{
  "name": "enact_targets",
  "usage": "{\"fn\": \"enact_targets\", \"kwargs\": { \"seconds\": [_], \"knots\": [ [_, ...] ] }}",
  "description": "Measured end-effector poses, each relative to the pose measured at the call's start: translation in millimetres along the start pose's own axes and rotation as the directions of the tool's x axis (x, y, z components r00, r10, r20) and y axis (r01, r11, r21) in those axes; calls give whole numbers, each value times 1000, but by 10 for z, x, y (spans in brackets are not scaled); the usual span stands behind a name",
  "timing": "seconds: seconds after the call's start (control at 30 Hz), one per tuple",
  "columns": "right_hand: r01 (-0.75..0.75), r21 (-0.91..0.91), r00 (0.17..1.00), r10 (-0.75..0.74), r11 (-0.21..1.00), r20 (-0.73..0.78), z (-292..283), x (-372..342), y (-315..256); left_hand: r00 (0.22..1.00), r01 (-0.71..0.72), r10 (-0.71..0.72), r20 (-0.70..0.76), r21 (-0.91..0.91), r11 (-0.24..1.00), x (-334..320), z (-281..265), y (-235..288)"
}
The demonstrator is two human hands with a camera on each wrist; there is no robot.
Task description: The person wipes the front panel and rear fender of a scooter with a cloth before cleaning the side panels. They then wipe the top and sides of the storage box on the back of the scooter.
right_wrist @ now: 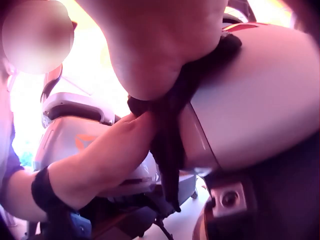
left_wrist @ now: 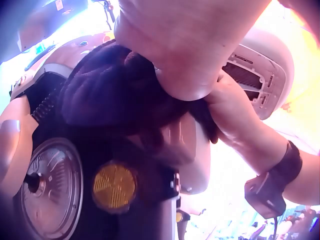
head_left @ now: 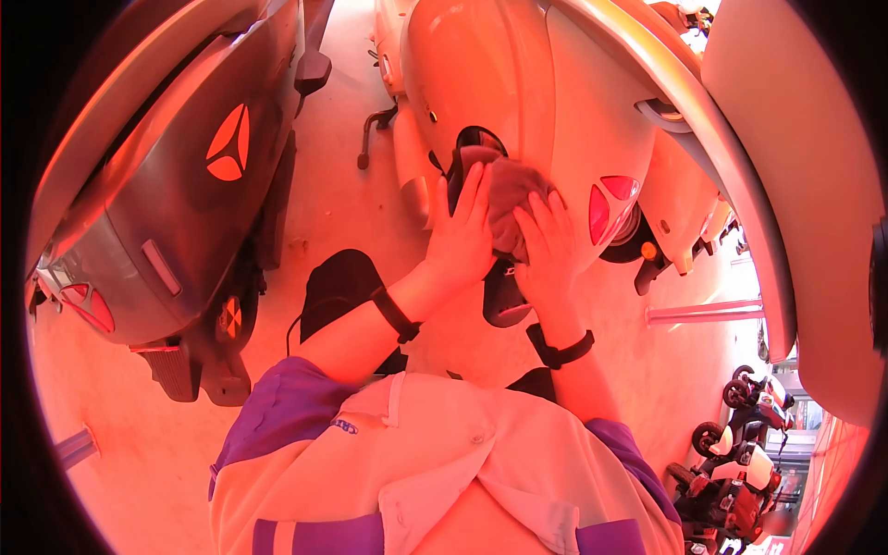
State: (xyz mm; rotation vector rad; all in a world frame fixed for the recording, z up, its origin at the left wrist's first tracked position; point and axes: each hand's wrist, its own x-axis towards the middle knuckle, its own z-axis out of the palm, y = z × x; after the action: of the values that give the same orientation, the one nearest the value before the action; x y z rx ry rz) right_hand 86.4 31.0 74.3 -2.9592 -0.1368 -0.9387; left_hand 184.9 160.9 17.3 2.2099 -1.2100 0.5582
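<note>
A dark, bunched cloth [head_left: 515,196] lies over the rear end of a light-coloured scooter [head_left: 490,65], between both hands. My left hand [head_left: 462,231] rests on its left side with fingers extended, pointing up and away from the body. My right hand [head_left: 552,236] presses the right side, its fingers straight and slightly spread. Seen from the left wrist, the cloth [left_wrist: 110,95] drapes in folds above an amber round reflector [left_wrist: 115,186] and a wheel [left_wrist: 52,192]. A narrow end of the cloth [right_wrist: 167,165] hangs below the hands in the right wrist view.
To the left stands a dark grey scooter [head_left: 166,213] with a tri-part emblem. A red tail light [head_left: 610,208] is right of the hands. Another large curved body panel [head_left: 795,185] fills the right edge. Several scooters [head_left: 740,453] are parked farther off, lower right.
</note>
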Motion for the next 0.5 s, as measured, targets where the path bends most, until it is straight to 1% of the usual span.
{"fn": "enact_targets", "kwargs": {
  "seconds": [0.1,0.2,0.3,0.4,0.5],
  "knots": [
    [-2,-66,995,8,998,98,-13,-314,-113,997,39,-46,58,120,992,-283,114,40],
    [-15,-44,994,20,999,111,-54,-293,-163,986,70,-76,149,46,997,-292,-12,53],
    [-8,-10,999,8,1000,49,-76,-147,-119,994,-4,12,105,-79,997,-143,-171,63],
    [2,-7,1000,-1,1000,15,-139,102,-68,999,-40,40,-12,53,998,43,-79,-38],
    [-12,21,1000,11,1000,24,-178,210,-64,996,-30,24,-85,-76,997,63,-65,-8]
  ]
}}
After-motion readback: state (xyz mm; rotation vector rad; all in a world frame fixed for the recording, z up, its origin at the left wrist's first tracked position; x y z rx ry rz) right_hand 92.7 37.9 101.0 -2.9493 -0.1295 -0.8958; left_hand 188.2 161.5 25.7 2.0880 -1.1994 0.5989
